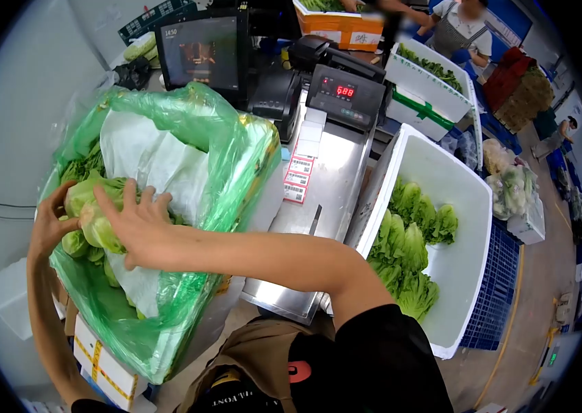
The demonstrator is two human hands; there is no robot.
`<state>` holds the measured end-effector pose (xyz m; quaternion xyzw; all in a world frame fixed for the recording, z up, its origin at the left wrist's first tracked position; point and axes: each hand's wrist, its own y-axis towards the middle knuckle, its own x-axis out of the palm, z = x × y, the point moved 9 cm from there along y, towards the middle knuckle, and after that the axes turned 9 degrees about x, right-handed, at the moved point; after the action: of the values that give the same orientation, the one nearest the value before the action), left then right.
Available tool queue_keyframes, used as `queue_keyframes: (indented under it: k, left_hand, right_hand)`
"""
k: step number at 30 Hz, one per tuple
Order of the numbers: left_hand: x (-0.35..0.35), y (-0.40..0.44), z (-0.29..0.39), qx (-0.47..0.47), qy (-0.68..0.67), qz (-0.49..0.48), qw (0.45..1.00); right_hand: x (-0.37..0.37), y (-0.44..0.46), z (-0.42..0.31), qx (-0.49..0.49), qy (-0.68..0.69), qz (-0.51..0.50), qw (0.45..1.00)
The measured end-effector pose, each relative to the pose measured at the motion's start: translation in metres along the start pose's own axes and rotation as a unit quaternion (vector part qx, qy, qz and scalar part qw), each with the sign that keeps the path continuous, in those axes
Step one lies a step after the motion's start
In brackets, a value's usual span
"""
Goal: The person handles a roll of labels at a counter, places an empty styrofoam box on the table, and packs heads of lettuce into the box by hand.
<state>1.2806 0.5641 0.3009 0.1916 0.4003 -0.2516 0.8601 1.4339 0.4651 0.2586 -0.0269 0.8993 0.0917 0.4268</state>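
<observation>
My left hand (50,221) curls around the outer side of pale green lettuce heads (98,206) at the left end of a box lined with green plastic (167,344). From the other side my right hand (141,230) presses on the same lettuce, fingers spread over it. Its palm and the far leaves are partly hidden. White paper (160,141) lies loosely over the contents of the box, with more green leaves (84,165) showing beside it. At right, a white foam box (473,268) holds several green lettuces (404,241).
A steel scale platform (336,186) lies between the boxes, carrying printed labels (298,175) and a knife-like strip (316,219). Behind it stand a scale display (346,93) and a screen (201,55). More vegetable boxes (428,76) and a person (463,31) are at the back right.
</observation>
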Motion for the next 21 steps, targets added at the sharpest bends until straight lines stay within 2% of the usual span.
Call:
queue_keyframes:
  k: [1, 4, 5, 8, 11, 14, 16, 17, 19, 20, 21]
  left_hand:
    - [0.002, -0.005, -0.009, -0.032, -0.057, -0.019, 0.998]
    - [0.014, -0.016, -0.009, -0.004, -0.137, 0.11, 0.984]
    - [0.017, -0.021, -0.02, -0.025, -0.156, 0.151, 0.976]
    - [0.033, -0.032, -0.078, -0.138, -0.283, 0.116, 0.942]
    - [0.019, -0.032, -0.049, -0.072, -0.211, 0.165, 0.961]
    - [-0.023, -0.027, -0.016, -0.027, -0.095, 0.226, 0.969]
    - [-0.075, -0.021, 0.002, 0.014, -0.027, 0.284, 0.958]
    - [-0.102, -0.016, 0.024, 0.048, 0.02, 0.316, 0.947]
    - [-0.111, 0.012, 0.105, 0.123, -0.055, 0.256, 0.957]
    - [-0.082, 0.013, 0.199, 0.202, 0.017, 0.262, 0.944]
    - [-0.051, 0.011, 0.293, 0.277, 0.089, 0.274, 0.917]
  right_hand:
    - [0.004, 0.001, 0.006, 0.014, -0.004, -0.021, 1.0]
    - [0.011, 0.008, 0.019, 0.015, 0.037, -0.062, 0.997]
    - [0.014, 0.011, 0.02, 0.009, 0.058, -0.071, 0.996]
    - [0.03, 0.023, 0.018, -0.007, 0.061, -0.057, 0.996]
    - [0.017, 0.026, 0.015, -0.041, 0.154, -0.018, 0.987]
    - [-0.037, 0.012, 0.006, -0.118, 0.228, 0.134, 0.957]
    - [-0.094, -0.002, -0.002, -0.198, 0.266, 0.2, 0.922]
    - [-0.126, -0.014, -0.005, -0.208, 0.244, 0.216, 0.922]
    - [-0.202, -0.051, -0.004, -0.225, 0.215, 0.241, 0.919]
    - [-0.236, -0.076, 0.002, -0.228, 0.208, 0.249, 0.918]
    - [-0.266, -0.106, 0.017, -0.167, 0.251, 0.249, 0.921]
